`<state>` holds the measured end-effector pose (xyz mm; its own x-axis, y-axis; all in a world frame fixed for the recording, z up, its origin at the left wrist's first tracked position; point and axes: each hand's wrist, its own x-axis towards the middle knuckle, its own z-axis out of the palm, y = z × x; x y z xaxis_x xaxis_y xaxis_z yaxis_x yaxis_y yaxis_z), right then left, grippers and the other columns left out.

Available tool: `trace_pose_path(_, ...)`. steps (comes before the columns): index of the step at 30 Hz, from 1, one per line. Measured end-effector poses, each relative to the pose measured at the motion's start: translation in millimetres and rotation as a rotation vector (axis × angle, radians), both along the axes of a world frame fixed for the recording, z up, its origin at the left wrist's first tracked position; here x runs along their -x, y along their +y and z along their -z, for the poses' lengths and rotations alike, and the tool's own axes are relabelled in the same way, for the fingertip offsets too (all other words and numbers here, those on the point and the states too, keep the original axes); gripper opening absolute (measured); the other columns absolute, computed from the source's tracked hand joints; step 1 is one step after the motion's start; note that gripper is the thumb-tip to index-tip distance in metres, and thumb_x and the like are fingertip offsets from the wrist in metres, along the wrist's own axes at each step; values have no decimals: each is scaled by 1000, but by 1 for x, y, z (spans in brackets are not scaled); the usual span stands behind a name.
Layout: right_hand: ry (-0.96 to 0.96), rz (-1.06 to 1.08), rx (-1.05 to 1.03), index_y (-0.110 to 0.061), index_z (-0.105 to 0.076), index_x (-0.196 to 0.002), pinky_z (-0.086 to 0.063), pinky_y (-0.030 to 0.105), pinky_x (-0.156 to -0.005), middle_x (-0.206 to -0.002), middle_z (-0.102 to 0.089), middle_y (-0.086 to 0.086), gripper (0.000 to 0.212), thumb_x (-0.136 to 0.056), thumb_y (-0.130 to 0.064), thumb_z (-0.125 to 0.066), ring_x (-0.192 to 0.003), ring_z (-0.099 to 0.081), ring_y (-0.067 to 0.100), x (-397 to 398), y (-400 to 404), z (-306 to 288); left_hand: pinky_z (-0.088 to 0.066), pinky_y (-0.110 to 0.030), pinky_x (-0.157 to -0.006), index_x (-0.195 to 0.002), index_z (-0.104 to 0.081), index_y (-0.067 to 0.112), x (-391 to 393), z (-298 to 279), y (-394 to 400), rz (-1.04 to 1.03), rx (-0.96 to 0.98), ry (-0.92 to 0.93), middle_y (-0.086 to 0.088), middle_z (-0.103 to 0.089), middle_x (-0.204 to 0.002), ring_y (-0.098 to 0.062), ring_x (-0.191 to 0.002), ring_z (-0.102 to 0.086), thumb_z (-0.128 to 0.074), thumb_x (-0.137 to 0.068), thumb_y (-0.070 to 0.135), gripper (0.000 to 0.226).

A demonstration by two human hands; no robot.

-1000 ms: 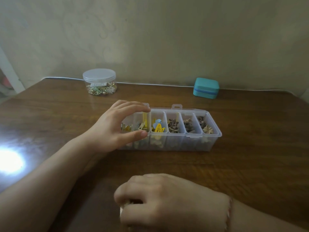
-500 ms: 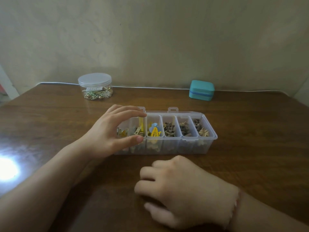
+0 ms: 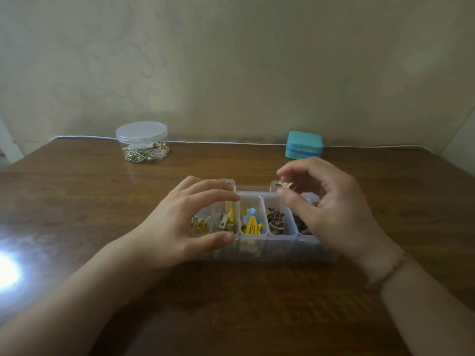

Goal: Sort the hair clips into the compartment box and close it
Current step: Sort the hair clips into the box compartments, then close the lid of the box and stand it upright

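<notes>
1. We see a clear plastic compartment box (image 3: 259,249) lying open on a brown wooden table (image 3: 77,201), its row of small compartments running left to right.
2. Our left hand (image 3: 180,222) grasps the box's left end, fingers curled over the far rim and thumb pressed on the near wall.
3. Our right hand (image 3: 331,209) hovers over the right part of the box, pinching a small pale gold hair clip (image 3: 285,185) between thumb and forefinger, above the far rim.
4. Inside the compartments we make out amber clips (image 3: 200,225) at the far left, then gold and yellow clips (image 3: 226,219), then a yellow clip with a blue one (image 3: 251,222), then brown clips (image 3: 276,220). The right-hand compartments are mostly hidden by our right hand.
5. A thin bracelet (image 3: 388,273) circles our right wrist.
6. At the back left of the table stands a round clear jar (image 3: 142,142) with a lid on, holding gold-coloured trinkets.
7. At the back right sits a small teal case (image 3: 304,145), shut.
8. A bright glare (image 3: 6,273) shines on the table's left edge.
</notes>
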<state>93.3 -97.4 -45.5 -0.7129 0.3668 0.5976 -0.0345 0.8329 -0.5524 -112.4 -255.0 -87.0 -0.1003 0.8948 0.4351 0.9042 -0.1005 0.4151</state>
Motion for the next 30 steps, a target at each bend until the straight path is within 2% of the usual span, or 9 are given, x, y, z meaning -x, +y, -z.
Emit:
trace_pose_path(4,-154,80,-55,-27,-64,-109,-50,14,-78,-97,-64,-15,23,-86,-29,-68,-91,-60,-1,8,6,5,-35,-36,-110,-134,-55,36,-1,0,-3,31,0,-74,22,-50,-139,-7,-137,-37,-56,-79,69,64)
trace_pose_path(8,169,343,192,-23,-69,-90,-53,23,-74,-86,-70,-6,13,-92,-30,-59,-81,-65,9,-14,36,-5,-37,-29,-105,-124,-63,32,4,3,-1,-169,-226,-406,13,-57,-133,-7,-130,-47,-51,-79,68,59)
trace_pose_path(11,-282,590,405,-24,-64,-95,-54,39,-76,-91,-70,1,37,-97,-51,-39,-80,-64,16,-23,63,5,-51,-40,-95,-122,-63,25,12,2,3,-535,-190,-675,3,-67,-117,-14,-108,-63,-48,-85,69,59)
trace_pose_path(13,-424,492,632,-20,-61,-117,-51,37,-81,-106,-69,1,52,-97,-57,-29,-91,-62,15,-20,69,15,-53,-43,-90,-124,-62,22,7,1,6,-501,-67,-868,-4,-70,-115,-18,-101,-68,-45,-93,63,54)
trace_pose_path(16,-106,237,979,-20,-52,-132,-43,48,-102,-122,-67,4,61,-95,-61,-26,-113,-59,22,-19,71,15,-51,-43,-85,-99,-72,21,-9,-12,8,-273,-184,-1294,-6,-77,-96,-18,-84,-73,-35,-100,51,47)
trace_pose_path(18,106,119,1068,-20,-56,-125,-38,50,-102,-109,-72,6,62,-94,-64,-25,-110,-59,26,-26,71,6,-46,-45,-92,-113,-68,20,-1,-15,5,-105,-372,-1348,-8,-75,-102,-20,-92,-71,-36,-98,50,47)
trace_pose_path(21,136,-83,938,-15,-69,-100,-37,50,-93,-83,-70,9,67,-92,-66,-27,-92,-60,27,-40,67,-9,-47,-41,-87,-119,-64,17,15,-16,-4,105,-479,-1267,-8,-67,-82,-24,-86,-65,-54,-83,61,58)
trace_pose_path(25,-457,-123,165,-34,-72,-84,-48,43,-93,-99,-68,-8,49,-72,-78,-55,-99,-63,8,-51,57,-21,-41,-34,-71,-84,-75,21,11,-12,-8,135,-314,-568,-5,-60,-66,-23,-68,-56,-64,-79,57,38)
trace_pose_path(30,-817,-84,1,-45,-54,-97,-50,25,-84,-104,-34,-37,45,-62,-62,-77,-107,-45,-4,-47,34,-27,-33,-27,-80,-90,-62,30,1,-7,-8,97,-198,74,12,-48,-81,-15,-83,-45,-74,-71,55,34)
